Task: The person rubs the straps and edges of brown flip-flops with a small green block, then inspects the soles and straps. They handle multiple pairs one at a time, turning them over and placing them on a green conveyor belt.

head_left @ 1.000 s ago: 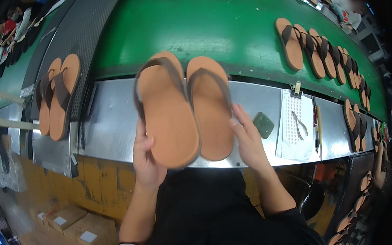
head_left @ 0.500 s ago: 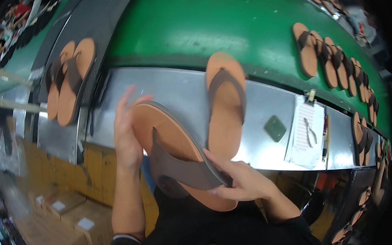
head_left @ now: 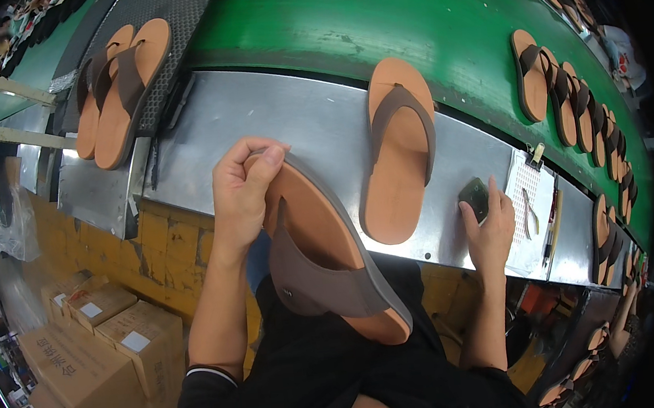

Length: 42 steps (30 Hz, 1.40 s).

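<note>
My left hand [head_left: 249, 184] is closed round the toe end of a brown thong sandal [head_left: 323, 284], which hangs tilted over my lap. The sandal has a tan footbed, a wide dark brown strap and a grey-brown sole edge. My right hand [head_left: 490, 227] is at a small dark green pad [head_left: 474, 196] on the metal bench [head_left: 270, 114]. Thumb and fingers are spread at the pad's edges; the pad still lies on the bench. Between my hands, a second, matching sandal [head_left: 397, 153] lies sole down, its toe over the green belt.
A paper sheet [head_left: 519, 176] under a clip, with small pliers [head_left: 531, 210] on it, lies right of the pad. The green belt [head_left: 323, 13] carries a row of sandals [head_left: 564, 107]. More sandals [head_left: 121, 98] rest at left. Cardboard boxes [head_left: 90, 372] stand below left.
My right hand has let go of the sandal and moved right to the green pad. My left hand has closed round the sandal's toe end. The view has shifted slightly.
</note>
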Tool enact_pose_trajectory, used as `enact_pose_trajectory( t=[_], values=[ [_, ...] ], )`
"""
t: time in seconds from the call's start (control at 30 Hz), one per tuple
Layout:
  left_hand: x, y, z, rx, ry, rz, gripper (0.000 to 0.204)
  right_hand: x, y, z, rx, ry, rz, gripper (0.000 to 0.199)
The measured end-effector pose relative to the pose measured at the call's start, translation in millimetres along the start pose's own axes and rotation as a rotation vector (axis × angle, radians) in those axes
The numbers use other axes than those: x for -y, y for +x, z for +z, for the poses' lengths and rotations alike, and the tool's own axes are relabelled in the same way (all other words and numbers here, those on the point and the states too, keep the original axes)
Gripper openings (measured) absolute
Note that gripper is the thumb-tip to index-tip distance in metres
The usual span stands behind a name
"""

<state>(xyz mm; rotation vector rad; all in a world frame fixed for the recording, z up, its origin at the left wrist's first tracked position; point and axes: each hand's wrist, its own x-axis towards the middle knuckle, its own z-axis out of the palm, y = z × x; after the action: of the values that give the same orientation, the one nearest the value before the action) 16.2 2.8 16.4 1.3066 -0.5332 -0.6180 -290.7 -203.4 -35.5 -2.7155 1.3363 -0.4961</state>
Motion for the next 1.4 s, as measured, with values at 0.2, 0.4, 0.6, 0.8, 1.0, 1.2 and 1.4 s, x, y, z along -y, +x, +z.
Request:
enact_pose_trajectory(
  t=[0.2, 0.4, 0.6, 0.8, 1.0, 1.2, 1.4],
  values=[
    [-8.2, -1.6, 0.5, 0.039, -0.039, 0.025, 0.016, 17.4, 6.6, -10.1, 0.088, 0.322, 0.154, 0.055],
    [-13.2, -5.8, 6.5, 0.038, -0.085, 0.031, 0.016, 100.8, -8.5, -36.7, 0.126, 1.1, 0.212, 0.038],
    [-21.4, -11.4, 6.1, 0.035, -0.022, 0.073, 0.018, 150.0, 4.4, -56.0, -0.091, 1.005, -0.419, 0.056],
    [-27.9, -16.0, 5.9, 0.039, -0.002, 0.081, 0.017, 152.8, 10.9, -67.2, -0.118, 0.941, -0.533, 0.056],
    [-39.7, -17.6, 15.9, 0.006, 0.171, 0.056, 0.019, 160.6, 17.0, -70.4, -0.222, 0.857, -0.563, 0.056],
    [-49.9, -23.1, 27.7, 0.015, 0.178, 0.057, 0.018, 166.4, 27.4, -68.6, -0.341, 0.786, -0.635, 0.057],
    [-54.0, -21.6, 33.3, 0.022, 0.18, 0.055, 0.015, 154.7, 21.1, -81.4, -0.18, 0.83, -0.573, 0.054]
  ],
)
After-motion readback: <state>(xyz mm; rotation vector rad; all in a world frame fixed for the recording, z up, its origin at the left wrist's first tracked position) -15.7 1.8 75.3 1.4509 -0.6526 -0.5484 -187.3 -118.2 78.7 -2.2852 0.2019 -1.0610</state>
